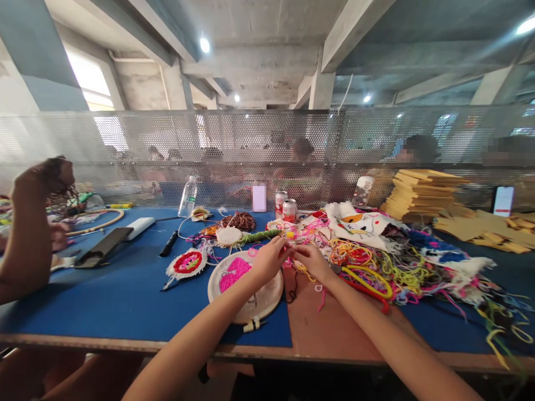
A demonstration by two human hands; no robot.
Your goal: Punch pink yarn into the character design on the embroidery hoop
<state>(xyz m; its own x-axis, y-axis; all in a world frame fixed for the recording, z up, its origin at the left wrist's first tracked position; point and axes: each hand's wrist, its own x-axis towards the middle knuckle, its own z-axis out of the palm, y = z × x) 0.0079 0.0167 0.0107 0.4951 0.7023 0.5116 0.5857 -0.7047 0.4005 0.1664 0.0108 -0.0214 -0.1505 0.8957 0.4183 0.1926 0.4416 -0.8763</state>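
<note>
Hands meet just above the embroidery hoop (246, 287) on the blue table (125, 289): the left hand (271, 259) and right hand (311, 260) reach forward with fingertips pinched together on a strand of pink yarn (292, 249) between them. Right of the hoop sprawls one tangled yarn pile (376, 267); behind it stand two soda cans (285, 208) and one water bottle (188, 196). Left of the hoop, a neighbour's raised hand (45, 178) grips dark yarn.

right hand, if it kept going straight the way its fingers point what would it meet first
The right hand points up-left at the left hand; their fingertips already seem to meet there, so the left hand comes first, though depth is unclear.
</note>
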